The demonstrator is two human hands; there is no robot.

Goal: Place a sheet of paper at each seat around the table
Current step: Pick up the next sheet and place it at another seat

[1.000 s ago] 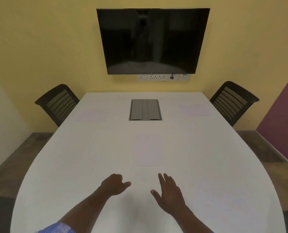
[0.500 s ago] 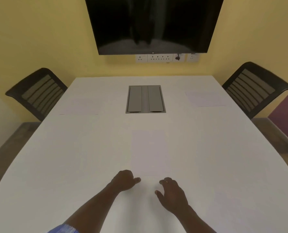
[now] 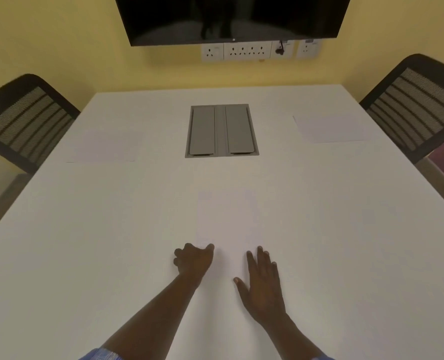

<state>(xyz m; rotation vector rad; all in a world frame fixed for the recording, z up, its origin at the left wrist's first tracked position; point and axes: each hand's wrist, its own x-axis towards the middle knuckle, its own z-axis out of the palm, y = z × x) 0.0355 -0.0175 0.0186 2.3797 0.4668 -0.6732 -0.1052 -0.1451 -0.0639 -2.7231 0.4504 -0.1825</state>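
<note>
A white sheet of paper (image 3: 228, 219) lies lengthwise on the white table (image 3: 85, 242), straight in front of me. My left hand (image 3: 193, 262) rests at the sheet's near left corner; its fingers are curled and the thumb tip touches the paper's edge. Flat on the table by the near right corner lies my right hand (image 3: 261, 284), fingers spread and holding nothing. Another sheet (image 3: 104, 146) lies before the left chair (image 3: 21, 120). A third sheet (image 3: 329, 128) lies before the right chair (image 3: 418, 105).
A grey cable hatch (image 3: 221, 131) is set into the table's far middle. On the yellow wall hang a dark screen (image 3: 231, 16) and a row of sockets (image 3: 249, 50). Floor shows past the table on both sides.
My view has moved forward over the table. Both hands have slid forward to the near end of the middle sheet, and the right hand has flattened out.
</note>
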